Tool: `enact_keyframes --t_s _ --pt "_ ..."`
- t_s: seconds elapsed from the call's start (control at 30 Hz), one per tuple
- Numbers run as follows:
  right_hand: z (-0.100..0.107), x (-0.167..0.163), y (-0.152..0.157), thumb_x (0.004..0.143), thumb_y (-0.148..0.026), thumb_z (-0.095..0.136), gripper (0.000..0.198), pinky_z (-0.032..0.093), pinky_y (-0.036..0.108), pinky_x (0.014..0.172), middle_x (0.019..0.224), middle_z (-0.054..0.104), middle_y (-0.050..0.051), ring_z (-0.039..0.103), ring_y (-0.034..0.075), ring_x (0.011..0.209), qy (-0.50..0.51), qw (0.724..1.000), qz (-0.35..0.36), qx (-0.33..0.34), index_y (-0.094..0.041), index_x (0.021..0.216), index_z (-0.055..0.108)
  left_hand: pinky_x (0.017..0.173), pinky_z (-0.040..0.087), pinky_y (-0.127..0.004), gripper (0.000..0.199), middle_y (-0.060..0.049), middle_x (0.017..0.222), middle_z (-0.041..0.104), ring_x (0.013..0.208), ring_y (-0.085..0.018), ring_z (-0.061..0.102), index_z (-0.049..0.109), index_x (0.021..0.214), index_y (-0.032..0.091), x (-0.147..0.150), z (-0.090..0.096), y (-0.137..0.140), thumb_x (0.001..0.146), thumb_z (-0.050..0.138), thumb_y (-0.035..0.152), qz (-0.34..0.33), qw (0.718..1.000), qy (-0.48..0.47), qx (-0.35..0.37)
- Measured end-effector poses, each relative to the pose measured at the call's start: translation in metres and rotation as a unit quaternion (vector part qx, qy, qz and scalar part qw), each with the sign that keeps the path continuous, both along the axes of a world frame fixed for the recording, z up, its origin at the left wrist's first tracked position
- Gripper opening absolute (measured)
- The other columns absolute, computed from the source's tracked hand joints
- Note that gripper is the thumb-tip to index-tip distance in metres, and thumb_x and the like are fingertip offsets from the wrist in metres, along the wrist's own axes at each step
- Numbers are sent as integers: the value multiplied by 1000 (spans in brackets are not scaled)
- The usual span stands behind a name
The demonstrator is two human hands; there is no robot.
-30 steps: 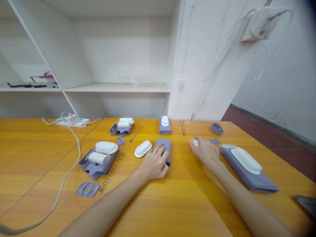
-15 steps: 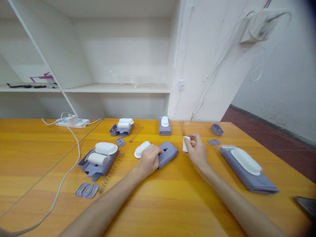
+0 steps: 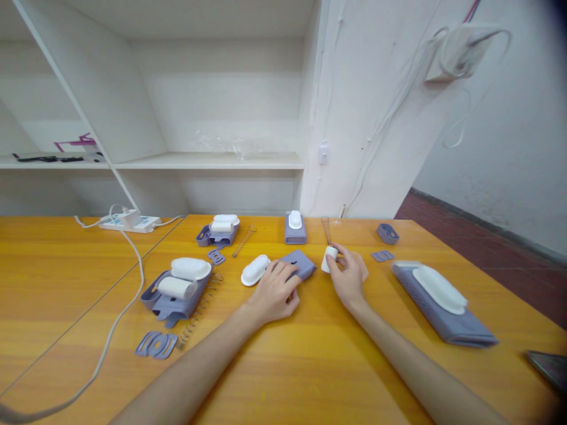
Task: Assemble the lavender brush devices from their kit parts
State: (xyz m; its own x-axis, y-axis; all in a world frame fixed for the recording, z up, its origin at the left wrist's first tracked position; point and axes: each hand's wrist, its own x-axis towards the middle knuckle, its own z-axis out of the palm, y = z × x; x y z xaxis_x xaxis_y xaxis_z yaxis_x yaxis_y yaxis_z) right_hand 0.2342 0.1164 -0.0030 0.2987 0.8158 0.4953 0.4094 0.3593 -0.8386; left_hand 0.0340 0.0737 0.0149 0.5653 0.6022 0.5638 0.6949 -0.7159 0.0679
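My left hand is closed over the near end of a flat purple plastic case, its fingers curled on the top. The palm hides that end of the case. In the fingers of my right hand is a short white cylinder, held upright just to the right of the case. A white oval piece with a ridged rim lies left of the case, beside my left fingers. Just beyond my right hand, a thin metal spring rests on the table.
On the left are two sets of purple and white parts, with springs and flat purple plates. Purple pieces with white tops stand at the back and right. A purple cap, power strip and cable are also there.
My left hand has shifted toward me and turned, covering more of the case. My right hand has brought the white cylinder slightly left, and the cylinder now leans a little.
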Motion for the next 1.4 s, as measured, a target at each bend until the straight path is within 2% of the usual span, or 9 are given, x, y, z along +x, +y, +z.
enact_keyframes --t_s 0.07,0.17,0.23,0.47,0.57,0.8,0.97,1.1,1.4 --pt "-6 1 4 78 -41 54 45 52 35 74 114 60 12 63 21 88 40 999 27 -17 -16 116 55 88 39 -43 23 -11 112 56 102 -26 50 56 100 18 1 0 0 80 49 27 21 1000 -4 10" --pt "-12 0 7 77 -41 56 47 53 36 74 114 59 12 63 22 88 70 995 57 -35 -16 117 53 86 39 -46 44 -15 115 53 102 -29 49 52 109 15 2 -1 1 81 49 48 86 996 -14 15" --pt "-13 0 7 77 -41 57 48 53 36 74 115 59 13 63 22 90 79 994 65 -41 -16 117 52 86 38 -48 54 -17 116 52 103 -31 49 51 112 14 3 -2 2 79 49 56 122 992 -3 14" --pt "-13 0 6 75 -44 58 52 53 36 73 113 59 14 64 23 85 105 991 60 -62 -16 118 51 90 34 -51 49 -16 117 51 104 -31 48 53 105 17 5 -5 4 77 51 57 153 988 23 8" --pt "-13 1 7 75 -46 57 52 54 36 71 110 61 13 65 22 81 114 989 61 -68 -16 117 52 91 34 -49 41 -15 119 51 104 -29 49 53 103 18 4 -4 4 79 51 52 142 990 17 1" --pt "-8 1 4 75 -50 55 53 54 33 62 109 61 14 65 22 76 119 988 49 -83 -15 115 53 92 35 -47 34 -12 118 52 107 -27 48 52 105 21 2 3 2 81 53 44 57 998 6 -11" --pt "-4 1 1 76 -48 54 46 53 32 60 100 65 12 64 22 75 102 989 56 -97 -15 107 56 95 34 -48 35 -13 120 50 111 -28 45 53 104 20 1 4 1 79 54 45 59 998 2 -19" --pt "-6 1 2 74 -49 55 46 53 33 60 97 67 11 64 23 76 91 989 65 -98 -15 105 59 90 40 -45 37 -13 122 48 109 -27 47 51 107 21 1 2 1 80 53 45 58 998 4 -36" --pt "-7 1 2 73 -47 58 45 53 38 71 100 67 12 64 25 84 77 988 93 -100 -14 103 64 88 42 -44 36 -13 120 49 108 -27 48 50 107 19 2 4 0 80 53 43 38 999 11 -36"
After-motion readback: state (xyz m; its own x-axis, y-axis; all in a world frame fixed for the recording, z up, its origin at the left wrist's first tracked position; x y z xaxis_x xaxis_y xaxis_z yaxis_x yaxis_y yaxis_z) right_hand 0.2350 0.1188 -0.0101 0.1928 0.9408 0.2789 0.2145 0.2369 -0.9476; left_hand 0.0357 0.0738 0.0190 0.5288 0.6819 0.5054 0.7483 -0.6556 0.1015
